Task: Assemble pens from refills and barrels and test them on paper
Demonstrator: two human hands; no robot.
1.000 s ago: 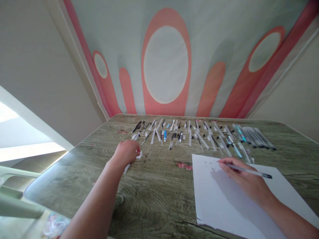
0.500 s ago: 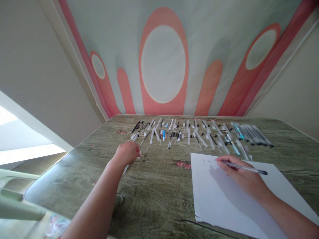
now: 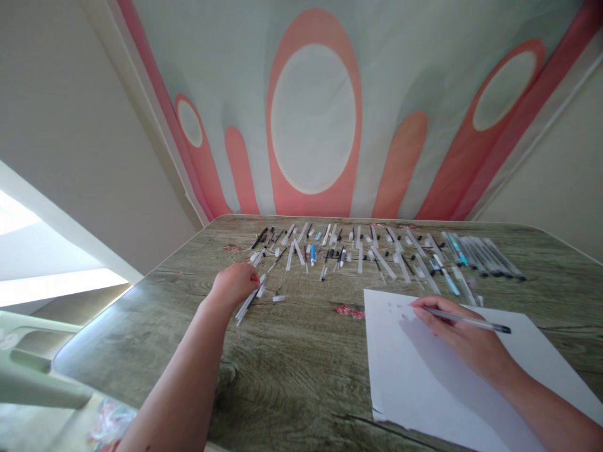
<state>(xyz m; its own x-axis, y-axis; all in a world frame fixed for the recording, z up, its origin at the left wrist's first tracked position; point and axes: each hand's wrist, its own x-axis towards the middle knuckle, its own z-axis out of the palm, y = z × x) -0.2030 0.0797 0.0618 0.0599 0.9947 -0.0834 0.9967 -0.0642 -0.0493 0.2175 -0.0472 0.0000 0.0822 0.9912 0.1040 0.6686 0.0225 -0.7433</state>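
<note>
My right hand [image 3: 464, 329] grips a clear pen [image 3: 466, 319] with a dark end, its tip side at the upper left of a white sheet of paper [image 3: 424, 376]. A few small marks show on the sheet near my fingertips. At the left, my left hand [image 3: 235, 282] is closed with curled fingers beside some clear pen tubes [image 3: 245, 307]. What its fingertips pinch, if anything, is hidden. A small whitish pen cap [image 3: 279, 299] lies just right of that hand.
Rows of pen parts, clear barrels [image 3: 385, 263], dark refills and caps, spread across the far half of the wooden table [image 3: 292, 364]. Several assembled-looking clear pens [image 3: 494, 257] lie side by side at far right. A pale green chair [image 3: 38, 376] stands at the left.
My left hand has drawn slightly left and up, uncovering more of the clear tubes. The small whitish cap now lies apart on the table. My right hand keeps its pose with the pen.
</note>
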